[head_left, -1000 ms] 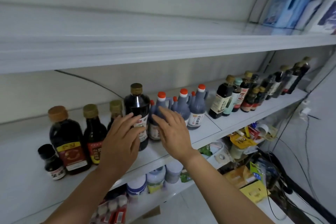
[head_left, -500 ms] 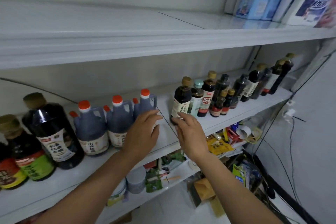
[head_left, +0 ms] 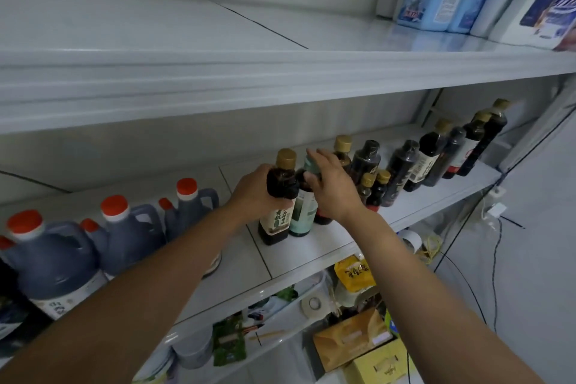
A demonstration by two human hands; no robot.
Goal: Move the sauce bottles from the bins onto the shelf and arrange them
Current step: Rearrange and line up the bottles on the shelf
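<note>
At centre frame, on the middle shelf (head_left: pixel 311 254), the left hand (head_left: pixel 252 193) curls its fingers round the shoulder of a gold-capped dark bottle (head_left: pixel 277 218) that stands upright. Touching it on the right is a teal bottle (head_left: pixel 304 212). The right hand (head_left: pixel 333 187) covers the teal bottle's top with fingers slightly spread; whether they pinch it cannot be told. Arranging looks to be the step in hand. The next move likely calls for sliding both bottles, upright, into line without knocking the row of dark bottles (head_left: pixel 430 153) at right.

Left hand (head_left: pixel 253 193) gripping gold-capped bottle (head_left: pixel 276 219), right hand (head_left: pixel 333 190) touching green bottle (head_left: pixel 304 215)
</note>
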